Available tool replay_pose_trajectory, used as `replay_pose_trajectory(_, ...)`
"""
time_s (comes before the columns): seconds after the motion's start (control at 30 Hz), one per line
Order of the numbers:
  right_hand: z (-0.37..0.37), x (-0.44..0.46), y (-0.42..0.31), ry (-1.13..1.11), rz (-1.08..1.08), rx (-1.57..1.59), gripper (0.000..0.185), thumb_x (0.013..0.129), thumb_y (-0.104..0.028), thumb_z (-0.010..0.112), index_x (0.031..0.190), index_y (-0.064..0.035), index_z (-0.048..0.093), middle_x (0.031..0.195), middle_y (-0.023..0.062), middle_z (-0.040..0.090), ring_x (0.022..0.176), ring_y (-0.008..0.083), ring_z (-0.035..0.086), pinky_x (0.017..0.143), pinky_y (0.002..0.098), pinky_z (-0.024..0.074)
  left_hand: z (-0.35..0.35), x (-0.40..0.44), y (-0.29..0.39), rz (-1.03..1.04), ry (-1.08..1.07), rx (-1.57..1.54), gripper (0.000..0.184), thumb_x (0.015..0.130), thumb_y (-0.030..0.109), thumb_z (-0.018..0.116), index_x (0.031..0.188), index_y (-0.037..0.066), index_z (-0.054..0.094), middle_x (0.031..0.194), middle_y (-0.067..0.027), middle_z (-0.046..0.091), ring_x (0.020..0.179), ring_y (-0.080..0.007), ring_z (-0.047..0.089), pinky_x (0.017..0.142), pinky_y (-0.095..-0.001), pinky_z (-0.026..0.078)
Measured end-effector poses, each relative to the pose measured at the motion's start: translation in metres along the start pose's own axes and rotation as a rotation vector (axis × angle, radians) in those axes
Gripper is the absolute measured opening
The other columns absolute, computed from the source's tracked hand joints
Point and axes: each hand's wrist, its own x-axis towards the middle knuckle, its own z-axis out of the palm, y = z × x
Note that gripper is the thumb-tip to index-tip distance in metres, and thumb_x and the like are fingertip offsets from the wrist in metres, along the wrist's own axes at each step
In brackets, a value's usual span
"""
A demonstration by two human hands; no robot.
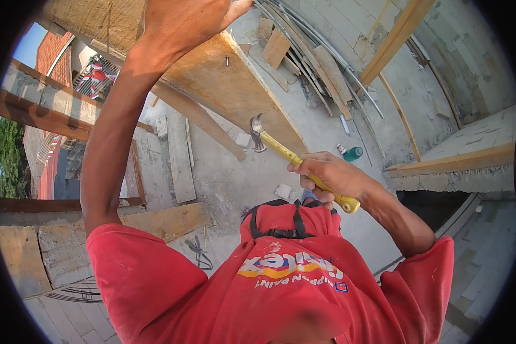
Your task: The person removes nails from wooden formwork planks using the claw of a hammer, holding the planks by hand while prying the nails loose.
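My right hand (332, 176) is wrapped around the yellow handle of a claw hammer (278, 148). The hammer's metal head points up and left, just off the lower edge of a wide wooden beam (241, 86). A nail (227, 61) sticks out of the beam's face. Raised across the upper left, my left hand (180, 20) lies against the top part of the beam, its thumb stretched out to the right. The frame's top edge cuts off its other fingers. A red bag (289, 221) with black straps hangs at my front.
Planks and metal strips (309, 57) lie piled on the concrete floor. A green bottle (352, 153) is near the pile. A slanted wooden post (395, 43) stands at upper right. A dark opening (436, 206) lies below the right-hand ledge (458, 163). Window framing (46, 114) is at left.
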Motion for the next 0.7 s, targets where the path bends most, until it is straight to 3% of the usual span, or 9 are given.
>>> replay_pose_trajectory(0.17, 0.083, 0.006, -0.058, 0.268, -0.076, 0.153, 0.02, 0.098, -0.017, 0.054, 0.107, 0.0008, 0.052, 0.079, -0.0005, 0.051, 0.043, 0.0018, 0.043, 0.036, 0.0225, 0.0437, 0.014, -0.003, -0.005, 0.056, 0.188, -0.028, 0.047, 0.09, 0.039, 0.065, 0.053, 0.012, 0.067, 0.052, -0.0111, 0.062, 0.05, -0.0273, 0.062, 0.082, -0.0458, 0.051)
replay_pose_trajectory(0.27, 0.111, -0.014, -0.101, 0.327, -0.072, 0.209, 0.024, 0.101, -0.017, 0.051, 0.112, 0.0051, 0.049, 0.079, 0.0001, 0.053, 0.045, -0.001, 0.048, 0.036, 0.0164, 0.0459, 0.035, -0.004, -0.009, 0.063, 0.169, -0.14, 0.037, 0.087, 0.032, 0.063, 0.056, 0.012, 0.069, 0.056, -0.0115, 0.065, 0.055, -0.0281, 0.064, 0.08, -0.0465, 0.051)
replay_pose_trajectory(0.4, 0.144, -0.042, -0.132, 0.433, -0.121, 0.077, 0.03, 0.103, -0.018, 0.048, 0.119, 0.0076, 0.046, 0.079, 0.0011, 0.055, 0.046, -0.0026, 0.05, 0.038, 0.0128, 0.0476, 0.035, -0.002, -0.01, 0.125, 0.171, -0.173, 0.021, 0.079, 0.024, 0.063, 0.063, 0.015, 0.073, 0.064, -0.0119, 0.069, 0.063, -0.0275, 0.068, 0.088, -0.0484, 0.048)
replay_pose_trajectory(0.57, 0.168, -0.043, -0.143, 0.531, -0.153, -0.114, 0.034, 0.105, -0.02, 0.048, 0.123, 0.0094, 0.045, 0.077, 0.0022, 0.057, 0.047, -0.0026, 0.052, 0.039, 0.0122, 0.0492, 0.045, 0.003, -0.012, 0.136, 0.273, -0.247, 0.02, 0.078, 0.023, 0.063, 0.062, 0.016, 0.072, 0.064, -0.0105, 0.07, 0.065, -0.0266, 0.068, 0.091, -0.0495, 0.046)
replay_pose_trajectory(0.7, 0.178, -0.041, -0.118, 0.6, -0.258, -0.175, 0.032, 0.102, -0.025, 0.057, 0.106, 0.0068, 0.057, 0.069, 0.0011, 0.055, 0.043, 0.0018, 0.051, 0.038, 0.016, 0.0477, 0.061, 0.001, -0.009, 0.12, 0.349, -0.26, 0.02, 0.078, 0.024, 0.063, 0.061, 0.016, 0.072, 0.064, -0.0107, 0.07, 0.062, -0.0261, 0.068, 0.09, -0.0512, 0.048)
